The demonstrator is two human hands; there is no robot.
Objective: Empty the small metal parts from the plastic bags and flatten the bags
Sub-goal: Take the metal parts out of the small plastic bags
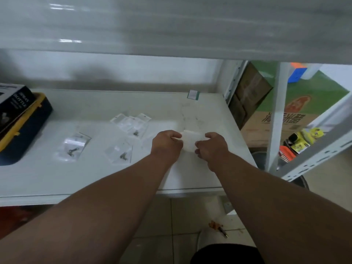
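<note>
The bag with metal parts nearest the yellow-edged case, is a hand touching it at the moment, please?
No, that bag lies alone on the shelf, while both hands hold a different bag further right.

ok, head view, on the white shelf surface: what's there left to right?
Dark blue case with yellow trim → clear plastic bag with metal parts → second clear bag with parts → left hand → small white bag held by both hands → right hand.

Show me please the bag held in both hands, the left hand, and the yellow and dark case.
bag (189,141), head view, on its bare middle between the hands
left hand (167,143), head view, on its back
yellow and dark case (28,128), head view, on its yellow edge
</note>
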